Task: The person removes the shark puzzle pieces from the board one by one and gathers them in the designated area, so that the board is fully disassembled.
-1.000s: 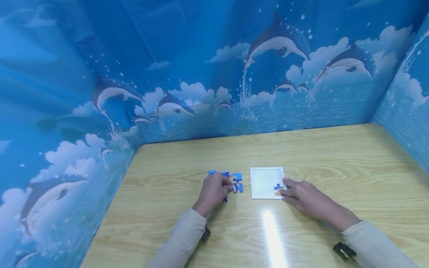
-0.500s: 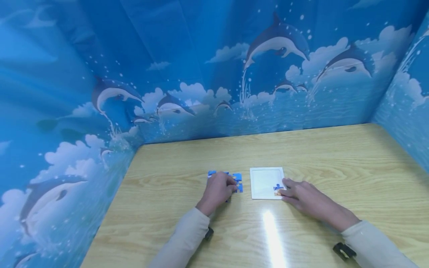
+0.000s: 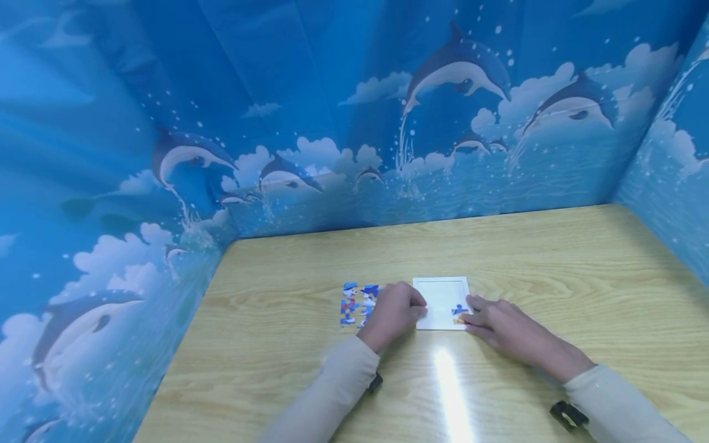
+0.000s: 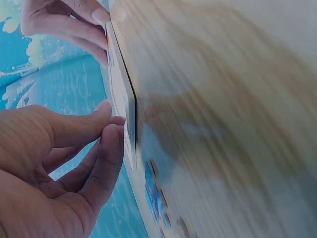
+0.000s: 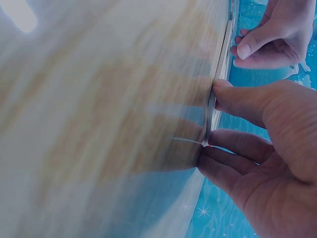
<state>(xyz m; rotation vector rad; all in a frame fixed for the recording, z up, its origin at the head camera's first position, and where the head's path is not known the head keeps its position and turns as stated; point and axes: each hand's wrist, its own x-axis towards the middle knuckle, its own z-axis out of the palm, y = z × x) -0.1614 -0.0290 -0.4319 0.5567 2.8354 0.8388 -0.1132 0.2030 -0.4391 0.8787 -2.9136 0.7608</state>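
A white square puzzle tray (image 3: pixel 437 279) lies on the table. One blue-and-tan puzzle piece (image 3: pixel 459 311) sits in its lower right corner. My right hand (image 3: pixel 498 320) holds the tray at that corner, thumb and fingers on its edge (image 5: pixel 211 111). Above the tray's left edge is my left hand (image 3: pixel 392 311). In the left wrist view its thumb meets the fingertips (image 4: pixel 113 130) in a pinch, apparently on a puzzle piece that the fingers hide. Left of it lie several loose puzzle pieces (image 3: pixel 349 304) in blue, white, red and tan; my hand covers some of them.
The wood-grain table (image 3: pixel 299 264) runs back to a blue curtain (image 3: pixel 332 92) printed with dolphins, which also closes off both sides. A bright light reflection (image 3: pixel 451 387) streaks the table in front of the tray. A black band part (image 3: pixel 569 415) sits at the right sleeve.
My left hand has moved right from the loose pieces to the tray's left edge, uncovering the pieces on the left. My right hand and the tray stay in place.
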